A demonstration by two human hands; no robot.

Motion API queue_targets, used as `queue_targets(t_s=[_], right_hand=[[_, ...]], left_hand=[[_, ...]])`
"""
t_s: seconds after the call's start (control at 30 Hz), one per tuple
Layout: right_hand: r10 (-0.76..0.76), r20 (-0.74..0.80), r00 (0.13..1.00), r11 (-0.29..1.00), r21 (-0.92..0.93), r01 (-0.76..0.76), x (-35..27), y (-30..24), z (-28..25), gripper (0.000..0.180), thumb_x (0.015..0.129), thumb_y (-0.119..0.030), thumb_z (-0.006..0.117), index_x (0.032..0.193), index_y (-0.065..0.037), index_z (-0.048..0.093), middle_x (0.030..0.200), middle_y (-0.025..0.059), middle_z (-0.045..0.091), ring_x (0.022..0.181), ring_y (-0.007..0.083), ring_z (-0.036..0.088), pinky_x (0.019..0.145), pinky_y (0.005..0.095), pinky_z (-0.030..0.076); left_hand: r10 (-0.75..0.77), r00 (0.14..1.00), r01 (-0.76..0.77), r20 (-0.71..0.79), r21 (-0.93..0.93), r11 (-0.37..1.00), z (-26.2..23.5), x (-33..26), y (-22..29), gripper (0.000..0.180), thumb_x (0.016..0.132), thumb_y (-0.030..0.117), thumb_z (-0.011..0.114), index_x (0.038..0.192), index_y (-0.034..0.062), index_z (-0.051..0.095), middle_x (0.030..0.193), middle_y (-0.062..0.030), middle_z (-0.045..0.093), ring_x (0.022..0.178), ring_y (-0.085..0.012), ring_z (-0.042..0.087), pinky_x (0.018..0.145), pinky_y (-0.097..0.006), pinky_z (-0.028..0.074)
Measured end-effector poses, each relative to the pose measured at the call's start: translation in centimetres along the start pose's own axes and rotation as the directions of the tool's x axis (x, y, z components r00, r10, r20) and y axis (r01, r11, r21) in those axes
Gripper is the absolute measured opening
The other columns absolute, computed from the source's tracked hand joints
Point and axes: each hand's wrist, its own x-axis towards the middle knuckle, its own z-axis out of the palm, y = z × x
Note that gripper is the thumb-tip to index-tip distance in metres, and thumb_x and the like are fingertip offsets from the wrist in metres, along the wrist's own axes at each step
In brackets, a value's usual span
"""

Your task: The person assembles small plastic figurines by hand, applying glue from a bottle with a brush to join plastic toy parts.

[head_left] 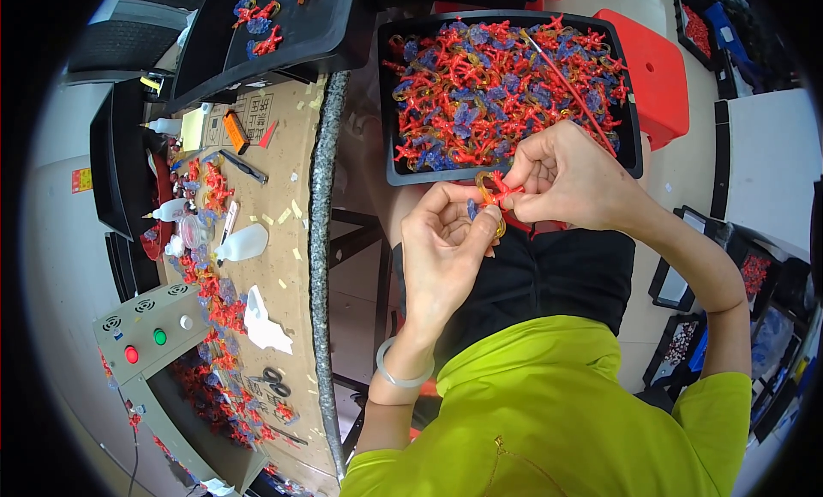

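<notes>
Above my lap, both hands pinch one small plastic figure (495, 188), with red branching, blue and clear yellow parts. My left hand (441, 253) grips its lower yellow and blue end between thumb and fingers. On the red part, my right hand (579, 180) closes with thumb and forefinger; the fingertips hide some of the piece. Just beyond the hands, a black tray (636, 141) is heaped with similar red, blue and yellow figures (480, 90). A thin paintbrush (570, 90) with a red handle lies across the heap.
At left, a workbench (296, 214) carries a white bottle (244, 242), scissors (274, 381), loose figures (225, 313) and a grey machine with buttons (150, 334). Another black tray (326, 38) sits at its far end. A red stool (651, 68) stands beside the full tray.
</notes>
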Motion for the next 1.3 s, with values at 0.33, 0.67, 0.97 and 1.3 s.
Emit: queue_targets(t_s=[0.33, 0.67, 0.97, 1.3], right_hand=[[-0.067, -0.098, 0.993, 0.998, -0.006, 0.067, -0.8, -1.1, 0.1, 0.019, 0.060, -0.007, 0.072, 0.068, 0.008, 0.063, 0.059, 0.0087, 0.061, 0.056, 0.0098, 0.058, 0.050, 0.0246, 0.045], [-0.032, -0.070, 0.997, 0.998, -0.052, 0.029, -0.6, -0.9, -0.7, 0.020, 0.060, -0.008, 0.072, 0.068, 0.008, 0.062, 0.057, 0.0087, 0.060, 0.054, 0.0103, 0.058, 0.050, 0.0245, 0.044], [0.004, 0.010, 1.000, 0.978, -0.209, -0.002, 0.5, -2.1, -1.3, 0.016, 0.063, -0.004, 0.073, 0.069, 0.006, 0.062, 0.057, 0.0026, 0.058, 0.052, 0.0062, 0.054, 0.049, 0.0212, 0.043], [0.009, 0.199, 0.980, 0.918, -0.390, 0.071, 1.0, -5.9, -2.7, 0.025, 0.059, -0.010, 0.075, 0.067, 0.010, 0.062, 0.056, 0.0143, 0.060, 0.053, 0.0158, 0.060, 0.050, 0.0282, 0.046]], left_hand=[[0.104, 0.994, -0.103, -0.031, 0.043, 0.994, 0.6, -0.2, 0.5, 0.014, 0.083, -0.005, 0.062, 0.094, -0.0050, 0.055, 0.082, -0.0076, 0.062, 0.065, -0.0056, 0.058, 0.060, -0.018, 0.048], [0.058, 0.998, -0.057, 0.018, -0.013, 0.998, 0.6, 0.1, 0.2, 0.015, 0.083, -0.004, 0.062, 0.096, -0.0050, 0.053, 0.080, -0.0070, 0.062, 0.064, -0.0053, 0.058, 0.056, -0.018, 0.047], [0.028, 0.999, -0.024, 0.032, -0.108, 0.994, 0.7, 0.3, -0.6, 0.013, 0.085, -0.003, 0.061, 0.096, -0.0056, 0.053, 0.076, -0.0085, 0.062, 0.060, -0.0077, 0.058, 0.054, -0.020, 0.047], [0.078, 0.996, -0.087, -0.043, -0.276, 0.957, 2.1, -1.0, 0.3, 0.012, 0.087, -0.005, 0.057, 0.099, -0.0070, 0.053, 0.080, -0.0143, 0.064, 0.065, -0.0136, 0.060, 0.057, -0.022, 0.048]])
